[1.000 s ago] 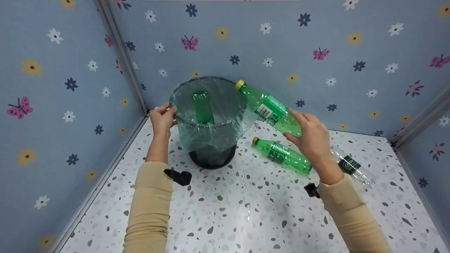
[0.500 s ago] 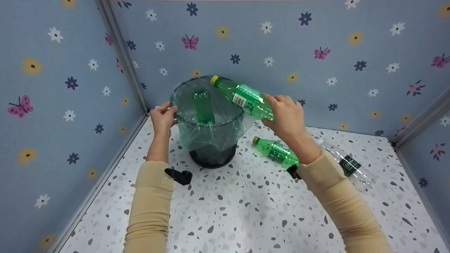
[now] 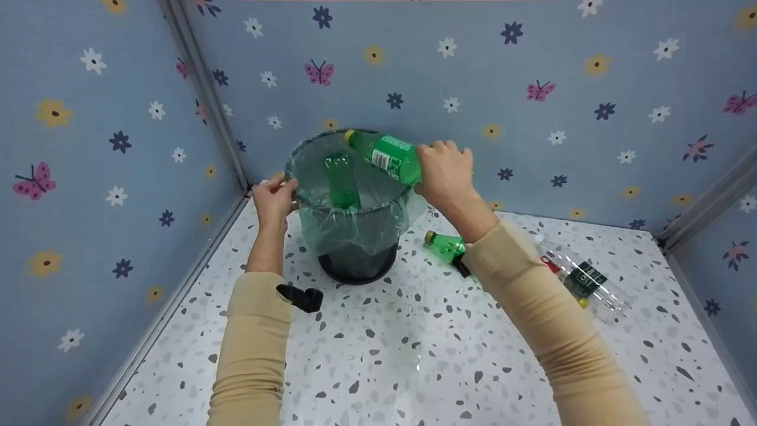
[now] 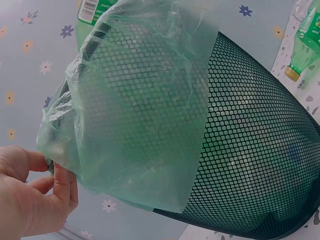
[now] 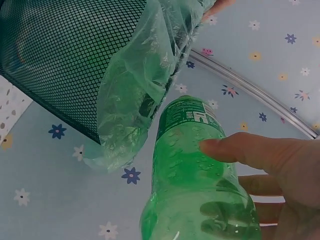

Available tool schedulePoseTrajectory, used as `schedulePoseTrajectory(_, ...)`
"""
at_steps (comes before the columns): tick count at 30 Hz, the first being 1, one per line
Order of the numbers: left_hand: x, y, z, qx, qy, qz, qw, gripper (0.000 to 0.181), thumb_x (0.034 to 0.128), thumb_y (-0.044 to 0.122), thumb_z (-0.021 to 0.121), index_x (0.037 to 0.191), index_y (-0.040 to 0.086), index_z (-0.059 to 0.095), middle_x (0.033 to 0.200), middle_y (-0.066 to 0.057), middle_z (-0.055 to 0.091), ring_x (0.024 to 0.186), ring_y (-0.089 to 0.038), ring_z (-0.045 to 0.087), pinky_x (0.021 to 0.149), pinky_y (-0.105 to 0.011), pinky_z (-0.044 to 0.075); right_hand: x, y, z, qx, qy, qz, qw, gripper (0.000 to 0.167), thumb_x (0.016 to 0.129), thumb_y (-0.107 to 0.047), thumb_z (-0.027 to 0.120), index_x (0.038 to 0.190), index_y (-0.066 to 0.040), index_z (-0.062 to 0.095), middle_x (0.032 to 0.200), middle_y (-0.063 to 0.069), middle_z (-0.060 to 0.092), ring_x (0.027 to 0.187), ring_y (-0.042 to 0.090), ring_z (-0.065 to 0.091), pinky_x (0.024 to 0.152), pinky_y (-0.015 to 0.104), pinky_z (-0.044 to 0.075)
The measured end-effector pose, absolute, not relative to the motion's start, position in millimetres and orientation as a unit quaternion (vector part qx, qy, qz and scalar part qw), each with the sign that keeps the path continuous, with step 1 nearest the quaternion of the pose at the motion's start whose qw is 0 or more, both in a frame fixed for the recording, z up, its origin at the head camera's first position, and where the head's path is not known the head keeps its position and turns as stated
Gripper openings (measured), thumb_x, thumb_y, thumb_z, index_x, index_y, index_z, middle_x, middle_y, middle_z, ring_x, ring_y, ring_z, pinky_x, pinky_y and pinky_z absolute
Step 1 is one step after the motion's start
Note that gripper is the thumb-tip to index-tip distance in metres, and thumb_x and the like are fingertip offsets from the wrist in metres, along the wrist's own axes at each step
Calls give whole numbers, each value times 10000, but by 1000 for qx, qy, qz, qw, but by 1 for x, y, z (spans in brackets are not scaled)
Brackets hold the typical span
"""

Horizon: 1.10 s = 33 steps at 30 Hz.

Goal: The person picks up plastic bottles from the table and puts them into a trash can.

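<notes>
A black mesh waste bin [image 3: 358,267] stands near the corner, lined with a thin green plastic bag [image 3: 331,229] folded over its rim. My left hand [image 3: 273,200] pinches the rim and bag at the left; thumb and fingers meet there in the left wrist view [image 4: 37,195]. With its yellow cap over the bin's mouth, a green plastic bottle [image 3: 393,158] is held tilted by my right hand [image 3: 447,174]. In the right wrist view, the thumb and fingers wrap the lower part of this bottle [image 5: 187,165]. Inside the bin shows another green bottle [image 3: 342,182].
On the speckled floor, a second green bottle [image 3: 442,245] lies partly behind my right forearm. Farther right lies a clear bottle [image 3: 588,279] with a dark label. Something red [image 3: 550,264] and a yellow cap [image 3: 583,303] show beside it. Patterned walls enclose the corner.
My right hand has moved left with the green bottle, taking its cap from the right of the bin to over the mouth. The left hand stays on the rim.
</notes>
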State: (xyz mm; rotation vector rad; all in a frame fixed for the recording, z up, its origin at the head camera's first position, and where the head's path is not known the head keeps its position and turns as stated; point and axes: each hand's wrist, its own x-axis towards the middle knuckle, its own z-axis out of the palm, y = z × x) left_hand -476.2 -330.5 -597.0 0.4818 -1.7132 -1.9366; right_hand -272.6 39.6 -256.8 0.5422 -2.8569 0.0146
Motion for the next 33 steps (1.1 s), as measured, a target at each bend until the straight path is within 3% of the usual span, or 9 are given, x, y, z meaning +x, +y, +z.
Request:
schedulePoseTrajectory(4, -489, -336, -610, 173, -623, -715, 267, 507, 682, 474, 702, 1153, 383, 537, 1145, -11, 474, 841, -250, 579, 571, -378, 508, -278, 28, -256, 178, -978, -4, 104, 420, 751, -214, 711, 1119, -51, 590, 1052, 129, 571, 997, 301, 486, 830, 476, 375)
schedulePoseTrajectory(11, -468, -324, -587, 171, -618, -726, 247, 509, 655, 484, 718, 1129, 391, 555, 1105, -23, 508, 823, -219, 606, 584, -358, 518, -288, 14, -257, 161, -984, -15, 74, 418, 773, -221, 688, 1136, -43, 580, 1066, 133, 565, 1009, 293, 478, 882, 480, 349)
schedulePoseTrajectory(14, -443, -310, -556, 185, -614, -732, 229, 518, 678, 429, 730, 1160, 357, 554, 1069, -17, 510, 792, -182, 611, 577, -338, 520, -292, 11, -260, 154, -985, -23, 71, 391, 788, -195, 671, 1138, -47, 578, 1075, 133, 562, 1021, 291, 475, 898, 475, 341)
schedulePoseTrajectory(17, -388, -280, -488, 214, -607, -742, 187, 477, 785, 282, 680, 1235, 271, 520, 1120, -28, 494, 816, -184, 602, 621, -330, 519, -296, 9, -263, 150, -985, -28, 74, 359, 812, -169, 642, 1141, -44, 574, 1084, 136, 556, 1029, 293, 471, 912, 473, 332)
schedulePoseTrajectory(19, -371, -271, -469, 209, -593, -754, 191, 473, 783, 199, 691, 1231, 213, 538, 1083, -26, 503, 763, -181, 603, 573, -293, 513, -298, 8, -265, 152, -984, -25, 84, 335, 836, -158, 613, 1145, -36, 570, 1098, 146, 544, 1047, 300, 463, 926, 475, 323)
schedulePoseTrajectory(20, -366, -269, -462, 217, -592, -756, 177, 476, 802, 186, 671, 1250, 224, 514, 1123, -15, 490, 795, -183, 599, 611, -305, 515, -299, 7, -266, 155, -983, -24, 92, 323, 851, -157, 592, 1148, -34, 568, 1105, 150, 537, 1054, 302, 457, 925, 473, 322)
schedulePoseTrajectory(22, -387, -280, -487, 215, -604, -744, 188, 495, 752, 276, 712, 1212, 297, 530, 1113, 24, 479, 799, -162, 595, 630, -347, 514, -300, 7, -268, 162, -980, -18, 113, 314, 872, -182, 565, 1145, -28, 567, 1122, 157, 522, 1068, 304, 447, 921, 467, 326)
schedulePoseTrajectory(27, -445, -313, -558, 201, -635, -712, 221, 526, 689, 466, 701, 1177, 377, 526, 1144, 4, 445, 835, -187, 580, 508, -402, 488, -299, 5, -272, 178, -970, -2, 167, 439, 847, -364, 590, 1139, -39, 550, 1161, 157, 488, 1086, 298, 428, 889, 438, 346)
schedulePoseTrajectory(33, -477, -331, -598, 170, -626, -714, 264, 503, 675, 493, 698, 1143, 390, 544, 1177, -11, 443, 819, -244, 592, 545, -375, 503, -296, 9, -277, 200, -955, 59, 209, 503, 845, -399, 579, 1202, -52, 512, 1180, 144, 488, 1094, 284, 436, 892, 412, 366)
